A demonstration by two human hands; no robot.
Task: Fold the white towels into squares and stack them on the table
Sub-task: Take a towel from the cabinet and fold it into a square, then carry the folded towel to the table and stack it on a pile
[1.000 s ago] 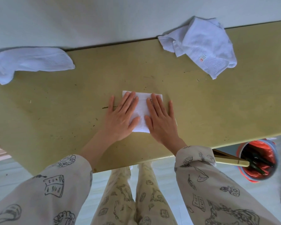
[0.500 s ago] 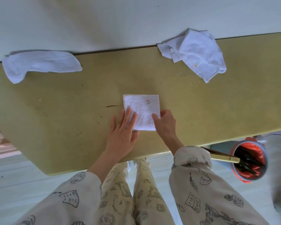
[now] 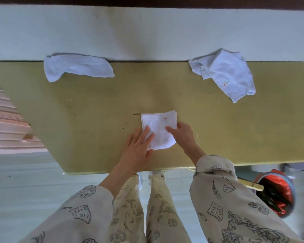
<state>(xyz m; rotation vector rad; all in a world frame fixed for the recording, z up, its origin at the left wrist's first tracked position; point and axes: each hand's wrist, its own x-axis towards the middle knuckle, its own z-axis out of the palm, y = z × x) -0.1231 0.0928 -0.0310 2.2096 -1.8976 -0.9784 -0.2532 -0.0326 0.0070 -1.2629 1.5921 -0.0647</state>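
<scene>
The left hand (image 3: pixel 139 148) lies flat, its fingers (image 3: pixel 146 133) straight and pressing the near-left corner of the folded towel (image 3: pixel 159 130). The right hand (image 3: pixel 182 133) touches its right edge with loosely bent fingers; whether they pinch is unclear. One square looks finished. Well beyond the fingers, a rolled towel (image 3: pixel 77 67) far left and a crumpled towel (image 3: pixel 223 72) far right wait unfolded on the counter (image 3: pixel 253 128).

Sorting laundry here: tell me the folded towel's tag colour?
Red-orange print on a white tag, head view.
</scene>
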